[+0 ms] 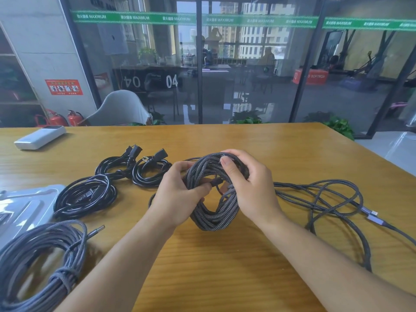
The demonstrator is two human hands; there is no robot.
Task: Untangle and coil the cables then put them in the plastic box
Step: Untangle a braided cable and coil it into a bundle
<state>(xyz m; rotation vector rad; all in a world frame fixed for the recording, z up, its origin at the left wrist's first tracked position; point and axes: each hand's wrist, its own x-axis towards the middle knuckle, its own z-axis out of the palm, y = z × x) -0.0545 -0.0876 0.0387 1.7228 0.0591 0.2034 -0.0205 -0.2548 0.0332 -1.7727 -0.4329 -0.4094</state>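
Note:
A coil of grey braided cable [213, 212] is held above the middle of the wooden table [225, 266]. My left hand [177, 197] pinches the cable's end at the coil's centre. My right hand [249, 185] grips the coil's upper right side, thumb over the top. To the right, a loose tangle of grey braided cable [326, 199] with metal plugs spreads over the table. Three black coiled cables [85, 197] lie to the left. A tied grey braided coil [38, 260] sits at the lower left. The clear plastic box [24, 206] is at the left edge.
A white power bank [40, 137] lies at the table's far left. A grey chair [121, 109] stands behind the table, with a glass wall beyond it. The table's right edge runs diagonally at the far right.

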